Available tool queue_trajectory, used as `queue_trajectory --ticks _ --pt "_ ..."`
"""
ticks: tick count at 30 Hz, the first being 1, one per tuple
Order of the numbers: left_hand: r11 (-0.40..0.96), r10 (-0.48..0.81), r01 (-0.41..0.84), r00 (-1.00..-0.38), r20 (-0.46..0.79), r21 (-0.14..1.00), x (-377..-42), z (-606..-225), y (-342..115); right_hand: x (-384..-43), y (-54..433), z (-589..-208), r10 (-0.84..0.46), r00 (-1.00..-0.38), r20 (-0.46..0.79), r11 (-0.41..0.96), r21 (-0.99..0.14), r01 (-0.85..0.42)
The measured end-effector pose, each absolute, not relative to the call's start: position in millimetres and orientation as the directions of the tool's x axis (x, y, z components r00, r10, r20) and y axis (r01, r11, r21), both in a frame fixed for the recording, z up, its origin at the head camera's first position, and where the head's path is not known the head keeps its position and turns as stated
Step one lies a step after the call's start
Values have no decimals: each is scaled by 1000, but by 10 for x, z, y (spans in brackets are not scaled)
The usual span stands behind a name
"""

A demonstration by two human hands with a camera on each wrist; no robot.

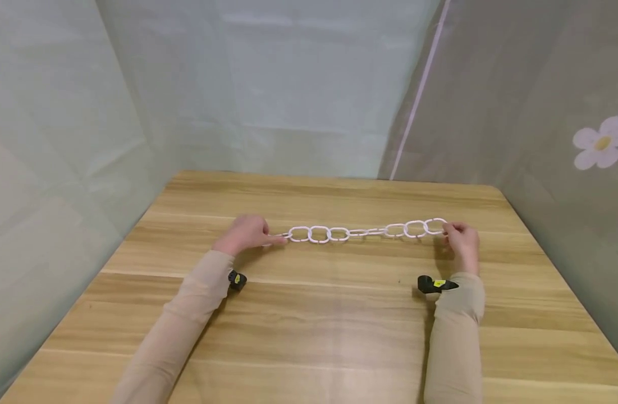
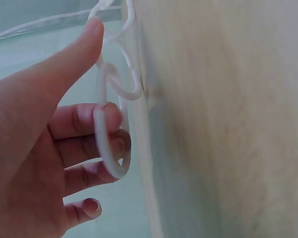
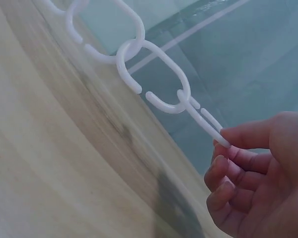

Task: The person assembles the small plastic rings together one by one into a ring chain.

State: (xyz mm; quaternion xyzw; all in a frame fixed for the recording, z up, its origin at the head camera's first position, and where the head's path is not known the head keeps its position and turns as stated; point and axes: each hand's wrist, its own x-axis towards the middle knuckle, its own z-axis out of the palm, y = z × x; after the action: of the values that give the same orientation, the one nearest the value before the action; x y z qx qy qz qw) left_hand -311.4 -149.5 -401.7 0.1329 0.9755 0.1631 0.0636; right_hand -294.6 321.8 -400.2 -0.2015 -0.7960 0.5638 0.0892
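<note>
A chain of white plastic links (image 1: 319, 242) is stretched from side to side above the wooden table, between both hands. My left hand (image 1: 245, 233) holds its left end. In the left wrist view, the thumb lies along the chain and the other fingers curl behind the end link (image 2: 100, 134). At the other end, my right hand (image 1: 463, 242) pinches the last link between thumb and fingers. Small gaps show in the sides of several links (image 3: 182, 77) in the right wrist view.
The wooden table (image 1: 309, 331) reaches back to pale hanging sheets (image 1: 288, 84). A grey sheet with a white flower (image 1: 587, 140) hangs on the right. Black wrist cameras (image 1: 436, 284) sit at both cuffs.
</note>
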Motion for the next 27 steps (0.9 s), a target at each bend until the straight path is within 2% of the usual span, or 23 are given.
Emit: queue_trajectory --ticks 6,16,27 --pt "912 327 290 -941 -88 288 -3123 -4032 -1605 -2917 3228 -4023 391 -917 -75 286 -938 198" --pt "836 401 294 -903 -151 464 -3238 -4030 -1799 -2897 3298 -4104 317 -943 -105 368 -902 224" --pt "799 437 319 -891 -127 510 -3305 -4036 -1992 -2934 3253 -4184 233 -966 -110 444 -872 207"
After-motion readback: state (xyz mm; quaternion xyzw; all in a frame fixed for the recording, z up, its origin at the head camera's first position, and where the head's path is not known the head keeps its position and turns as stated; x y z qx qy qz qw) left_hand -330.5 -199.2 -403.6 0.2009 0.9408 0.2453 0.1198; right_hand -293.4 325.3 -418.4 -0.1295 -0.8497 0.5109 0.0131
